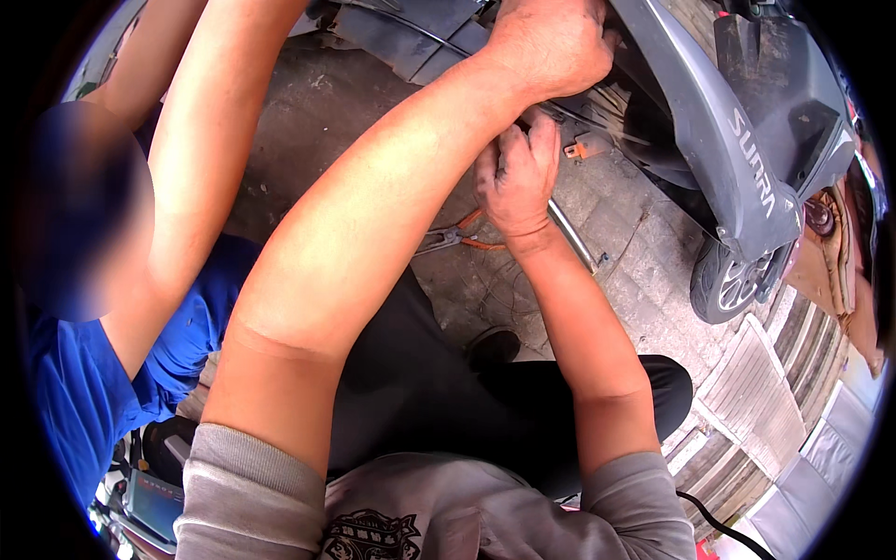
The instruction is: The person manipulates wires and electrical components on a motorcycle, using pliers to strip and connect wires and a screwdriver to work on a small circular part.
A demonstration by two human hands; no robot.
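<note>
My left hand (pixel 553 47) reaches up to the underside of a grey scooter body panel (pixel 695 103). Its fingers are curled in, and whatever they grip is hidden behind the hand. Just below it, partly behind my left forearm, my right hand (pixel 520 177) is closed with bent fingers. The fingertips point toward dark cables (pixel 611 112) under the panel; what they hold does not show. Close to the right hand are a small orange bracket (pixel 586 147) and a metal rod (pixel 574 235). Pliers with orange handles (pixel 453 236) lie on the ground beside the right wrist.
A co-worker in a blue shirt (pixel 75 373) crouches close on the left, arms (pixel 210 121) reaching to the same vehicle. The scooter's small wheel (pixel 733 280) stands at right on the paving. Thin loose wire (pixel 499 285) lies near my knees. A black cable (pixel 723 527) runs at lower right.
</note>
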